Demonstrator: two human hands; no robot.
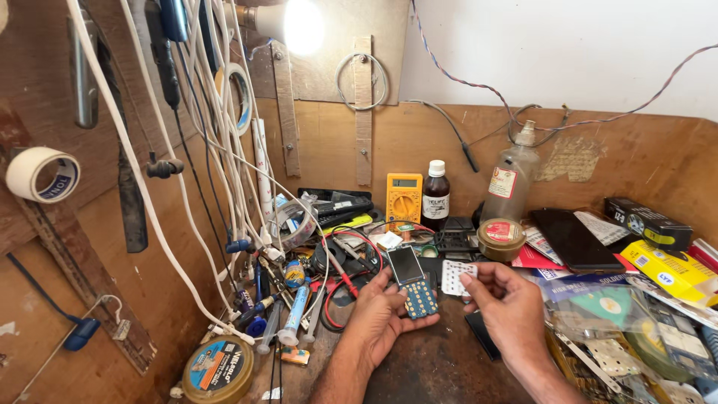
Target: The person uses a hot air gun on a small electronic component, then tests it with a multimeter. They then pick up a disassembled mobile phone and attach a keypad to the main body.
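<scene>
The opened phone board (413, 284) is cradled in the left hand (380, 318), fingers curled under it, long axis pointing away and slightly left. The white keypad sheet (455, 277) is pinched at the right hand (508, 307) fingertips, just right of the board, nearly touching

Left hand (381, 318) and right hand (508, 307): bare, forearms unsleeved; no rings or watch apparent, though wrists are partly cropped.

Multimeter (404, 197) behind the opened phone (413, 285), bottle (435, 194) just right of it, round tin (500, 238) farther right.
</scene>
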